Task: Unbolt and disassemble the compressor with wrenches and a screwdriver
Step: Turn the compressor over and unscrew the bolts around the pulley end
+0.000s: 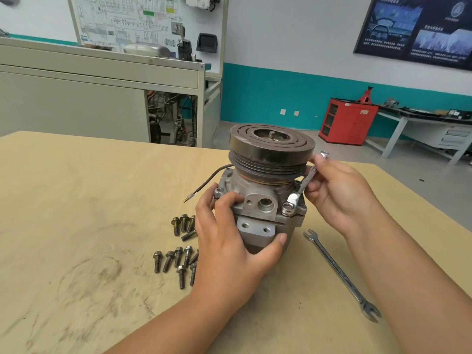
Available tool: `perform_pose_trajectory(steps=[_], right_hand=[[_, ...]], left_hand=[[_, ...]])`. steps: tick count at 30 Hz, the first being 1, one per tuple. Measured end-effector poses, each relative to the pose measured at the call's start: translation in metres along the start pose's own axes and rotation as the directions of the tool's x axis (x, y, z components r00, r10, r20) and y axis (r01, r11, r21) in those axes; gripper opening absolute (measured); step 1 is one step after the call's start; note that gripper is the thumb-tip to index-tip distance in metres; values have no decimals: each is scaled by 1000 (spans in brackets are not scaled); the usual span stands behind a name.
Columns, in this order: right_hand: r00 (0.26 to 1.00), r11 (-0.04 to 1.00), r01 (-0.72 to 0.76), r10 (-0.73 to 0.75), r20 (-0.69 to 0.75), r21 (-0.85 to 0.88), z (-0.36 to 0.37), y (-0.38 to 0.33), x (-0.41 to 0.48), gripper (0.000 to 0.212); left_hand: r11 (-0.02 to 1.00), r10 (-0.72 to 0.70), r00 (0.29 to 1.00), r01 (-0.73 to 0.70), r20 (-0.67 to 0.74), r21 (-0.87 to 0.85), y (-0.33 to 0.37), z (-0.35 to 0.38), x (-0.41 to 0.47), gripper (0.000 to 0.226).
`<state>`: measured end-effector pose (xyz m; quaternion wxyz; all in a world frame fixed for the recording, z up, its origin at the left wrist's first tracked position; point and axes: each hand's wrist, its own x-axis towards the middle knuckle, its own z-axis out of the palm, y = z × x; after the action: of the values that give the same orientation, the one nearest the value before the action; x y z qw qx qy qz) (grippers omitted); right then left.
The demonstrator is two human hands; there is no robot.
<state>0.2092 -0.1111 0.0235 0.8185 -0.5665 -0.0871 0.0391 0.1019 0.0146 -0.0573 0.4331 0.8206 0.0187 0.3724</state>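
- The compressor [260,200] stands upright on the wooden table [76,213], near the middle, with its dark grooved pulley [270,149] on top.
- The left hand [229,241] wraps the near-left side of the body, fingers curled over the flange and thumb stretched across the lower housing.
- The right hand [337,192] pinches the shank of a small wrench [305,183] between thumb and fingertips. The wrench's lower end sits on a flange bolt [288,208] on the right.
- The wrench leans steeply and passes just beside the pulley rim. If it rides up off the bolt head it could slip, round the corners, or throw the fingers against the pulley.
- The unit looks top-heavy, so a hard pull might tip it if the left hand's hold gives.
- Loose bolts [178,255] lie in two clusters to the left of the compressor. A shifting housing or forearm could scatter them.
- The thin black lead [204,182] juts out to the left, where it could snag.
- A second, longer wrench [341,274] lies on the table to the right, well clear of the work.
- I can make out no brand or marking on the compressor or on either wrench.
- The dark poster [419,29] on the far right wall carries Chinese characters, too small to read. The labels on the wiring-diagram board [143,19] at far left are just as illegible.
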Motion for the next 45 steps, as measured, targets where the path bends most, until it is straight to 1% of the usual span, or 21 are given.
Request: perform_pose_trajectory(steps=[4,7,9,11,12,13,15,17,19,23,27,29,31,33,35,36,37,39,40,42,45], right_hand=[[996,969,85,-76,-46,234,-1,-9,-14,21],[984,952,167,-179,24,257,-7,-16,-39,21],[950,936,290,-306,55,199,-10,-18,-57,22],[873,877,479,-481,78,49,-11,-14,-77,23],[815,816,576,-570,101,-44,-11,-10,-86,22],[744,732,668,-654,136,-133,-12,-6,-93,20],[586,518,804,-775,237,-293,-15,5,-106,15],[475,333,855,-813,338,-399,-19,16,-112,17],[440,277,865,-819,368,-418,-21,23,-116,21],[398,244,875,-854,334,-419,-18,25,-116,20],[446,319,866,-841,307,-386,-13,24,-115,17],[452,319,864,-832,323,-389,-13,27,-116,15],[436,278,867,-826,358,-414,-14,29,-119,14],[413,204,857,-820,396,-473,-14,31,-121,18],[419,169,830,-817,395,-531,-14,36,-123,25],[441,201,818,-821,363,-538,-13,37,-124,25],[490,291,800,-822,291,-524,-12,37,-126,23],[638,552,722,-765,93,-417,-8,32,-124,16],[698,648,671,-716,10,-360,-8,30,-122,16],[758,745,599,-646,-90,-294,-11,23,-114,14],[843,838,493,-527,-113,-233,-17,11,-95,12]], left_hand=[[1000,5,1000,-5,-2,-4,0,0,0,62],[1000,4,1000,-4,6,-5,0,0,1,57],[1000,1,1000,0,10,-3,0,0,1,58],[1000,4,1000,-4,6,3,0,0,1,59],[1000,5,1000,-5,5,3,0,0,1,58],[1000,7,1000,-7,2,3,0,0,1,56],[1000,17,1000,-17,-11,14,0,0,1,62],[1000,26,999,-25,-25,14,-1,1,1,67],[1000,28,999,-27,-28,5,-1,1,1,68],[1000,21,1000,-21,-21,11,-1,1,1,68],[1000,21,1000,-21,-23,11,-1,1,1,66],[1000,20,1000,-20,-23,7,-1,1,1,65],[1000,26,999,-25,-27,5,-1,1,0,67],[999,42,999,-42,-30,7,-2,1,0,72],[999,51,998,-50,-37,7,-2,1,0,71],[999,50,998,-50,-41,5,-2,1,0,70],[999,47,998,-47,-41,4,-2,1,1,69],[999,45,998,-45,-36,7,-2,1,1,69],[999,45,998,-44,-34,11,-2,1,0,69],[999,41,999,-40,-33,13,-3,1,0,67],[999,31,999,-31,-30,9,-3,1,0,66]])
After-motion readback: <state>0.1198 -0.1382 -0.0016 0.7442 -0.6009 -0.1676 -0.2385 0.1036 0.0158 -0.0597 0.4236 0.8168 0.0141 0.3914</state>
